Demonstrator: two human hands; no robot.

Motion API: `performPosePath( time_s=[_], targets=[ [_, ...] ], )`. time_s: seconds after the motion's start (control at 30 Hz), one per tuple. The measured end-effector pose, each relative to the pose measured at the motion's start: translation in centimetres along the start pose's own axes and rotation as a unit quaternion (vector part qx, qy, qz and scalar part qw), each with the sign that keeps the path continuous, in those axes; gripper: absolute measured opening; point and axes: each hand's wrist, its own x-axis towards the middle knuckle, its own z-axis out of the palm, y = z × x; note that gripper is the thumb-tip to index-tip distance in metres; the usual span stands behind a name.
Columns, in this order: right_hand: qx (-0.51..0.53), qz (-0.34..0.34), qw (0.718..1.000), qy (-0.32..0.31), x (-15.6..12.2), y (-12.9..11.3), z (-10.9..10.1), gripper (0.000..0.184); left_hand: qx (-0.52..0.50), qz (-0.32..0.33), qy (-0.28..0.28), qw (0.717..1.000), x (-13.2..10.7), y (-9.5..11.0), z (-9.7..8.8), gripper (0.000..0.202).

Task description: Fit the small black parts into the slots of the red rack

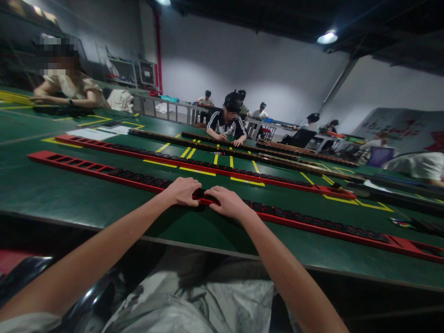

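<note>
A long red strip (294, 220) with a row of black socket-like blocks (138, 178) lies on the green table in front of me. Near its middle, my left hand (185, 190) has its fingers curled over the far side and its thumb at the near edge. Just to the right, my right hand (226, 201) grips the same strip in a similar way, the two hands a small gap apart. Between them a black block and the strip's red edge show; my fingers partly hide them. Several openings at the strip's left end have no block in them.
Parallel to it, farther back, lies a second red strip (201, 167) with black blocks. Beyond are long dark rails (166, 138) and white papers (92, 133). Yellow tape marks the green table (114, 203). A co-worker (227, 120) works opposite, another person (69, 88) sits at left.
</note>
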Motion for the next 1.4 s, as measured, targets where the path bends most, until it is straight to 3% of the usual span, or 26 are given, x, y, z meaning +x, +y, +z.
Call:
performPosePath(
  time_s=[0.33,1.1,1.4],
  targets=[
    [0.011,0.005,1.000,-0.003,0.04,-0.08,-0.18,0.048,-0.012,0.001,0.001,1.000,0.04,0.10,0.03,0.040],
    [0.012,0.004,1.000,-0.009,0.13,-0.03,-0.03,0.039,-0.016,-0.004,0.001,1.000,0.05,0.00,0.10,0.040],
    [0.021,0.012,1.000,-0.005,0.15,-0.02,-0.07,0.044,-0.019,-0.007,0.006,1.000,0.00,0.14,-0.09,0.039]
  ],
)
